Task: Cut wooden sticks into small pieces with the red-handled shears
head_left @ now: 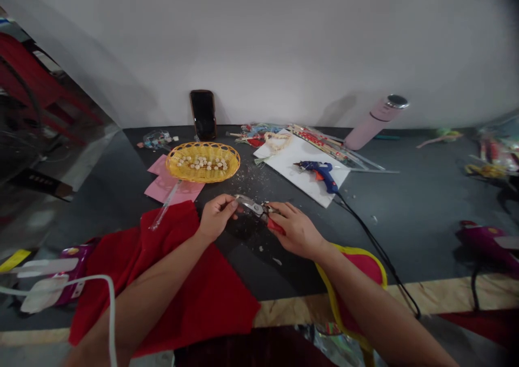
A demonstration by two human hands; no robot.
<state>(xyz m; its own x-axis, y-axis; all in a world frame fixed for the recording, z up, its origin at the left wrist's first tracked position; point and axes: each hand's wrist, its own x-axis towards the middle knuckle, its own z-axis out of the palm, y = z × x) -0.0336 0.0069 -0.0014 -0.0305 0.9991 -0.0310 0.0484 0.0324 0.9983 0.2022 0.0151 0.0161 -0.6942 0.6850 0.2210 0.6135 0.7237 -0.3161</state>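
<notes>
My right hand (pixel 298 231) is wrapped round the red handle of a pair of pruning shears (pixel 253 207), whose short metal blades point left. At the blade tips my left hand (pixel 217 215) is closed in a pinch. What it holds there is too small to make out. Pale crumbs and chips lie scattered on the dark table (pixel 259 269) around both hands. Just beyond my left hand stands a yellow woven basket (pixel 174 175) with several small whitish pieces inside.
A blue glue gun (pixel 320 173) rests on a white board (pixel 279 164), its black cord trailing toward the front edge. Red cloth (pixel 219 291) covers the left front. Behind are a phone (pixel 203 114), a pink bottle (pixel 371 122) and craft sticks. A purple power strip (pixel 75 269) sits at left.
</notes>
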